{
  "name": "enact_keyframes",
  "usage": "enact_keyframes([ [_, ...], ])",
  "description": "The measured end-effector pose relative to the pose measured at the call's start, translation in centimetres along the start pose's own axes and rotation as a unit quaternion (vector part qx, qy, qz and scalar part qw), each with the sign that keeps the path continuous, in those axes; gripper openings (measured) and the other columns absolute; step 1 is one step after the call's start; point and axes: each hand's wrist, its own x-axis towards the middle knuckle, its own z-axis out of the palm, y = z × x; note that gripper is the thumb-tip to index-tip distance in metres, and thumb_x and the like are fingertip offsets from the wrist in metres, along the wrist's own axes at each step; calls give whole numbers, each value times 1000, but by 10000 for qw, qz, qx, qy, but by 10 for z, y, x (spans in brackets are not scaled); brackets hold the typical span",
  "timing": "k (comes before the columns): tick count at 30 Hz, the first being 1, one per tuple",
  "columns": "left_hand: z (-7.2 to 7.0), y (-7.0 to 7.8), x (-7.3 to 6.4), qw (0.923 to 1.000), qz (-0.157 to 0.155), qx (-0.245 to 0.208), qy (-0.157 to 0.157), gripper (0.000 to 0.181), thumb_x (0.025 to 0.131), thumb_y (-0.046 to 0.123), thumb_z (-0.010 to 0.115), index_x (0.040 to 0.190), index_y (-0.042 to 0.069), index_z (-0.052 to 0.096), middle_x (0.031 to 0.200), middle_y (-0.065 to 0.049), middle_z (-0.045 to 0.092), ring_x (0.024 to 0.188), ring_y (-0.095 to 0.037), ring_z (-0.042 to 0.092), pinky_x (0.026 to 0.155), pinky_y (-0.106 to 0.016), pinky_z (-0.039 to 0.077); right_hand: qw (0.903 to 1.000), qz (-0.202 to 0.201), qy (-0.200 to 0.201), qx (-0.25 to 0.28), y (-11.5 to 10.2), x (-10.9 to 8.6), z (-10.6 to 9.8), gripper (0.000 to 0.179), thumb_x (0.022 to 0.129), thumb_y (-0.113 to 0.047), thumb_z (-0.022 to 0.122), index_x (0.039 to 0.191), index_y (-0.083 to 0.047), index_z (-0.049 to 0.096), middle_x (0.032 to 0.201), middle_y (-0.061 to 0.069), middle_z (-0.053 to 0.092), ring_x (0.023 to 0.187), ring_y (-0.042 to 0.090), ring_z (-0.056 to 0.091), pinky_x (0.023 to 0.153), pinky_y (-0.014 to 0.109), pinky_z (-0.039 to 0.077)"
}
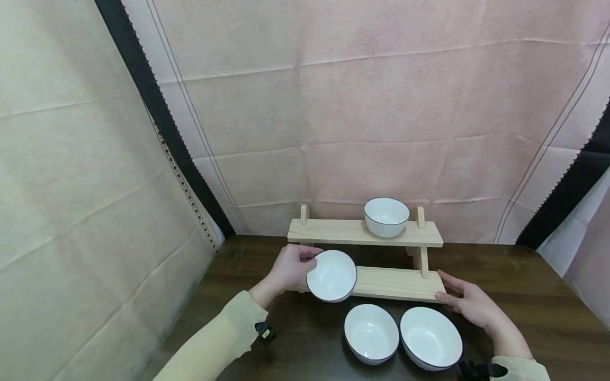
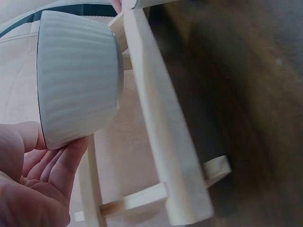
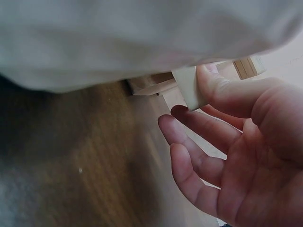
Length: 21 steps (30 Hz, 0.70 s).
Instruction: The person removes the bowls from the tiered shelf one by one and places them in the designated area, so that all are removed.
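Note:
A two-tier wooden rack (image 1: 333, 232) stands on the dark table against the cloth backdrop. My left hand (image 1: 290, 267) grips a white ribbed bowl (image 1: 332, 275) by its rim, tilted, just above the left part of the lower shelf (image 1: 395, 283); the left wrist view shows that bowl (image 2: 78, 78) from outside, beside the rack's boards (image 2: 161, 132). My right hand (image 1: 469, 302) rests with straight fingers against the lower shelf's right end (image 3: 189, 87). A third white bowl (image 1: 386, 216) sits on the top shelf's right side.
Two more white bowls (image 1: 371, 333) (image 1: 431, 337) sit side by side on the dark wooden table (image 1: 524, 296) in front of the rack. Pink cloth hangs behind and to the left. A bowl's white underside fills the top of the right wrist view.

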Motion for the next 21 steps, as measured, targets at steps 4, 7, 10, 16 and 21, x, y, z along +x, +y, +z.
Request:
enact_keyframes([
  [4, 0, -14, -11, 9999, -79, -52, -62, 26, 105, 9, 68, 128, 6, 80, 127, -16, 81, 109, -23, 79, 87, -35, 69, 10000, 12, 10, 10, 1, -1, 1, 81, 109, -33, 66, 169, 6, 26, 162, 43, 41, 132, 50, 67, 95, 51, 65],
  [7, 0, -23, -19, 9999, -114, -71, -103, 26, 105, 9, 69, 129, 6, 80, 128, -17, 80, 108, -24, 79, 88, -37, 69, 10000, 30, 11, 23, 0, -1, 1, 81, 109, -33, 66, 169, 6, 26, 162, 43, 41, 133, 51, 66, 96, 52, 65],
  [10, -1, -31, -26, 9998, -152, -72, -109, 27, 105, 9, 69, 130, 7, 79, 131, -17, 79, 110, -26, 79, 91, -39, 68, 10000, 17, -17, 8, 0, -1, 1, 82, 110, -34, 65, 169, 6, 25, 162, 44, 41, 134, 52, 65, 96, 53, 65],
  [16, -4, -46, -35, 9997, -204, 21, -105, 27, 105, 9, 69, 130, 7, 79, 134, -17, 78, 116, -30, 79, 96, -42, 67, 10000, 14, 8, -5, -2, -2, -1, 82, 110, -34, 66, 169, 6, 25, 162, 44, 40, 136, 54, 63, 98, 53, 65],
  [21, -8, -55, -45, 9991, -393, 68, -155, 27, 105, 10, 71, 130, 9, 80, 133, -17, 79, 117, -30, 79, 98, -45, 67, 10000, 18, -6, 12, -3, -2, -2, 82, 109, -34, 66, 169, 5, 25, 163, 43, 40, 137, 53, 63, 98, 53, 65],
])
